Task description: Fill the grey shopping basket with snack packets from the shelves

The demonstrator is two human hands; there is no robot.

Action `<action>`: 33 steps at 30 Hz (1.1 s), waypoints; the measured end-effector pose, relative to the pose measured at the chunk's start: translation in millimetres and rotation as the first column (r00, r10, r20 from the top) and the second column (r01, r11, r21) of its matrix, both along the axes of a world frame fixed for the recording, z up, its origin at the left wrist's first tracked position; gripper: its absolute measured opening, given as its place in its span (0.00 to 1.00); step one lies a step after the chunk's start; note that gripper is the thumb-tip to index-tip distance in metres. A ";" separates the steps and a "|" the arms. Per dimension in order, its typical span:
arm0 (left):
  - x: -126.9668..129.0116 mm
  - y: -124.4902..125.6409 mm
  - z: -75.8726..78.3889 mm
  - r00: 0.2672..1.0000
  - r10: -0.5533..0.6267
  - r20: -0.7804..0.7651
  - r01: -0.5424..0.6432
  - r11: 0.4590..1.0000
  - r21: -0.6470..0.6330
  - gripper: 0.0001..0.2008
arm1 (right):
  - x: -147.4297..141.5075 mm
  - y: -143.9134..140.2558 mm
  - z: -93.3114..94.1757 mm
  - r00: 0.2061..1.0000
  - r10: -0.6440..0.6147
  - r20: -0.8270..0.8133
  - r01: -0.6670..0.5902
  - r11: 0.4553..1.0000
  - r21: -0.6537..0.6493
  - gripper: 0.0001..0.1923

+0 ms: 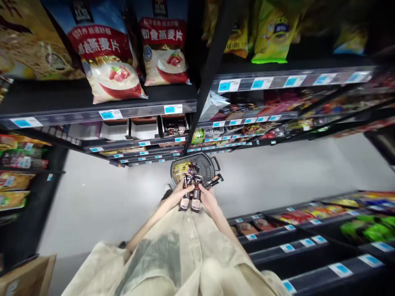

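Observation:
My left hand (182, 190) is closed around a slim dark packet with a pale, cream-coloured end (184, 204). A matching slim packet (195, 204) lies beside it, with the fingers of my right hand (208, 196) wrapped on it. Another dark stick-shaped packet (213, 181) juts out to the right from my right hand. Just beyond both hands is a grey shopping basket (208, 160) with yellow packets (181, 168) and dark ones inside. My hands and the packets cover its near side. The print on the held packets is too small to read.
Ahead, shelves carry oatmeal bags (114, 70), yellow-green snack bags (274, 33) and open display boxes (144, 128). Low shelving (277, 246) with packaged goods stands at right. Another rack (18, 176) and a cardboard box (29, 275) are at left. Pale floor (265, 172) runs between them.

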State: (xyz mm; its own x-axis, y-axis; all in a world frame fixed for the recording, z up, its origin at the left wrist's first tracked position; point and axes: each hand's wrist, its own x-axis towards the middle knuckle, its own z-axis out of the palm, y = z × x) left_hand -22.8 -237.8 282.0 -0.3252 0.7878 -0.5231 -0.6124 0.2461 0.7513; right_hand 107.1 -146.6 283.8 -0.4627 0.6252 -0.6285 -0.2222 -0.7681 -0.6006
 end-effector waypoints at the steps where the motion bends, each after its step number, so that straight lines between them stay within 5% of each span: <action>1: -2.3 -6.0 -1.8 0.995 -0.056 -0.085 0.056 0.998 -0.001 0.32 | -7.6 -11.1 -4.2 1.000 -0.015 0.021 0.015 1.000 0.012 0.24; 4: -12.0 -26.6 -9.9 0.964 -0.112 -0.242 0.100 0.993 -0.059 0.36 | -21.5 -36.8 -15.2 0.996 -0.062 0.058 0.060 0.997 0.039 0.21; 9: -40.8 -61.2 -16.9 0.989 0.031 -0.147 -0.037 0.999 -0.037 0.35 | -19.5 -49.2 -20.0 1.000 -0.018 -0.001 0.018 0.996 -0.083 0.17; 11: -51.3 -68.7 -14.8 0.989 0.066 -0.135 -0.075 0.995 -0.061 0.32 | -16.2 -51.2 -17.7 0.997 0.051 0.060 -0.051 0.999 0.010 0.19; 13: -57.9 -72.2 -11.0 0.992 0.084 -0.092 -0.093 0.992 -0.091 0.30 | -14.1 -54.2 -13.4 0.972 0.083 0.218 -0.139 0.957 0.253 0.19; 14: -59.7 -72.8 -9.0 0.995 0.087 -0.048 -0.092 0.991 -0.096 0.29 | -13.6 -55.8 -10.7 0.949 0.078 0.306 -0.205 0.889 0.409 0.17; 16: -61.3 -73.2 -5.3 0.992 0.093 0.079 -0.085 0.991 -0.103 0.29 | -13.8 -58.4 -4.9 0.900 0.038 0.433 -0.354 0.643 0.679 0.13; 19: -64.0 -72.3 -1.5 0.958 0.127 0.256 -0.096 0.987 -0.129 0.31 | -17.4 -59.8 2.0 0.880 -0.007 0.475 -0.456 0.273 0.847 0.13; 21: -67.9 -71.0 0.2 0.943 0.156 0.295 -0.117 0.983 -0.145 0.33 | -22.2 -59.1 3.7 0.888 0.003 0.460 -0.456 0.130 0.880 0.17; 24: -74.5 -67.2 2.3 0.939 0.180 0.292 -0.152 0.981 -0.116 0.33 | -32.0 -56.6 2.1 0.897 0.057 0.438 -0.439 0.013 0.898 0.19; 29: -78.8 -54.3 1.8 0.934 0.219 0.282 -0.229 0.973 0.000 0.29 | -51.0 -51.1 -1.9 0.856 0.247 0.454 -0.469 0.001 0.883 0.24; 33: -82.0 -36.8 0.8 0.952 0.236 0.196 -0.242 0.970 0.006 0.30 | -64.1 -37.5 4.2 0.856 0.315 0.410 -0.472 0.150 0.869 0.20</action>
